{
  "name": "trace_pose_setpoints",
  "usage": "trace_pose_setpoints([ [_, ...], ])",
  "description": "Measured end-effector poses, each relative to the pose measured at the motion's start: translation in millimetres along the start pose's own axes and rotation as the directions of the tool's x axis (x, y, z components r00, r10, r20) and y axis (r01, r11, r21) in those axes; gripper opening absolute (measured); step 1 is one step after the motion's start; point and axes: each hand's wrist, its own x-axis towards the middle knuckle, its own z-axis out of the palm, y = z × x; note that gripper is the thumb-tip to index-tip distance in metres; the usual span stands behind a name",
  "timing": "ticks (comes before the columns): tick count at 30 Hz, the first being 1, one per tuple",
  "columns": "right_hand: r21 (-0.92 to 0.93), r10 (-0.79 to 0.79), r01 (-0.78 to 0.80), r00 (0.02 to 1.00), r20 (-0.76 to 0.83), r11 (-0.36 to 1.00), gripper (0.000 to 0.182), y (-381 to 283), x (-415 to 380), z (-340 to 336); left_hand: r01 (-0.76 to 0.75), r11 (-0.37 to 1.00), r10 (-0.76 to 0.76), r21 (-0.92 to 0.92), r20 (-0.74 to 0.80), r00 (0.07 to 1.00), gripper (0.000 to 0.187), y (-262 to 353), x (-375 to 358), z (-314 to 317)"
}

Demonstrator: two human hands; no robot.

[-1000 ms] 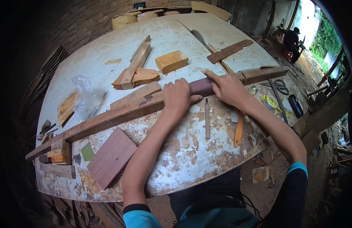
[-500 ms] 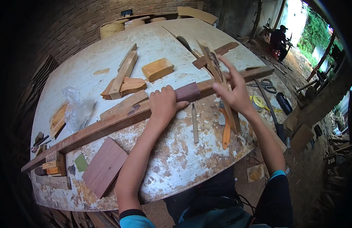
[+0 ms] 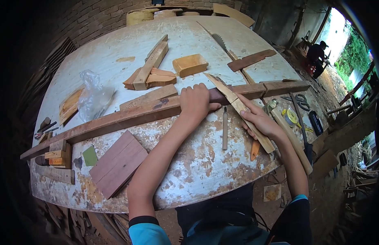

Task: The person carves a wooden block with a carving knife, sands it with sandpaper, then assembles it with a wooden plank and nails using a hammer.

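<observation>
My left hand (image 3: 195,101) is closed over a dark purplish wood block (image 3: 217,96), which lies against a long wooden bar (image 3: 124,119) crossing the table. My right hand (image 3: 259,120) grips a long light wooden strip (image 3: 242,110) with a tapered upper end; the strip slants across the bar beside the block. Between my hands a thin chisel-like tool (image 3: 225,130) lies on the table. An orange handle (image 3: 255,150) shows partly under the strip.
Saw blade (image 3: 219,41) rises from the table (image 3: 189,171). Around lie a yellow wood block (image 3: 190,65), purple board (image 3: 118,164), plastic bag (image 3: 93,96), scissors (image 3: 302,102), tape measure (image 3: 290,117) and hammer (image 3: 291,136). A person (image 3: 317,59) sits far right.
My right hand has closed round the strip and turned it, its tapered end now nearer the purplish block. The view has shifted, so the table's things appear further right. My left hand keeps its hold.
</observation>
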Motion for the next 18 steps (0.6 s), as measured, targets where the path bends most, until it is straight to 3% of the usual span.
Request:
trace_pose_setpoints([
  [5, -0.38, -0.122, 0.102, 0.992, -0.029, 0.919, 0.061, -6.8, -4.7, 2.8, 0.008, 1.0, -0.008, -0.021, 0.021, 1.0, 0.061, -1.3, 0.9, -0.3],
  [8, -0.751, -0.414, 0.205, 0.905, -0.098, 0.627, 0.065, 13.4, 7.6, -1.4, 0.011, 1.0, -0.01, -0.019, 0.024, 1.0, 0.061, 0.0, 0.3, -1.0],
  [11, -0.746, -0.256, 0.038, 0.95, -0.18, 0.665, 0.067, -6.0, -9.8, 39.4, -0.005, 1.0, 0.005, -0.017, -0.015, 1.0, 0.06, -0.3, 0.1, -0.8],
  [14, -0.835, -0.348, 0.066, 0.925, -0.154, 0.546, 0.067, -4.1, -5.4, 37.3, -0.022, 1.0, 0.021, -0.009, -0.042, 0.999, 0.06, -0.8, -0.5, -0.4],
  [15, -0.806, -0.38, 0.048, 0.897, -0.226, 0.59, 0.067, -0.7, 5.8, 27.8, -0.027, 0.999, 0.026, -0.027, -0.04, 0.999, 0.06, -0.1, -0.9, -1.5],
  [16, -0.855, -0.519, 0.139, 0.838, -0.168, 0.5, 0.068, 2.7, 7.4, 24.7, -0.034, 0.999, 0.032, -0.039, -0.058, 0.998, 0.06, -1.1, -1.1, 1.8],
  [18, -0.844, -0.336, 0.044, 0.928, -0.164, 0.534, 0.067, -1.3, -10.1, 45.0, 0.009, 1.0, -0.008, -0.026, 0.016, 1.0, 0.058, 1.5, 1.4, -4.4],
])
